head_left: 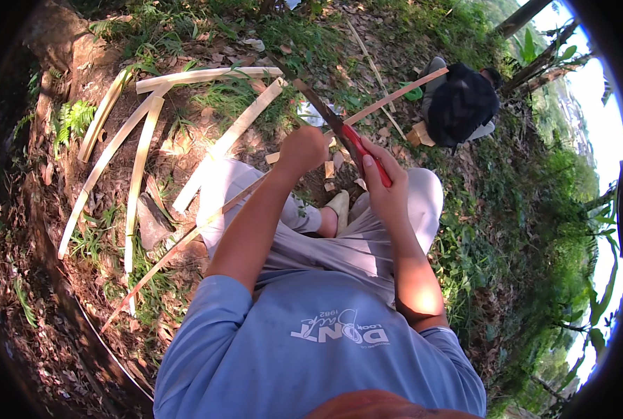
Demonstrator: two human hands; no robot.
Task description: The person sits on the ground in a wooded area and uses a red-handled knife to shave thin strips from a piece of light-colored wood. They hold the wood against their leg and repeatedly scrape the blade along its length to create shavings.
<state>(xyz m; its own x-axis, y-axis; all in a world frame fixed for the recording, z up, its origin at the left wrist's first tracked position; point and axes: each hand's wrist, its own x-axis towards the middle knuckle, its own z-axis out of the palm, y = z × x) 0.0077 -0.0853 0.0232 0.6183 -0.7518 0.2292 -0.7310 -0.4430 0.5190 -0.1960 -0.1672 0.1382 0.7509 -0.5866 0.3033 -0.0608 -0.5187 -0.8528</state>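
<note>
On my feed the left hand sits just above the centre of the frame, closed round a thin strip that runs from lower left to upper right. I see the right hand to its right, wrapped around the red-handled blade, which crosses the strip, though I cannot tell whether they touch. Pale slats lie at upper left, a co-worker is at upper right.
</note>
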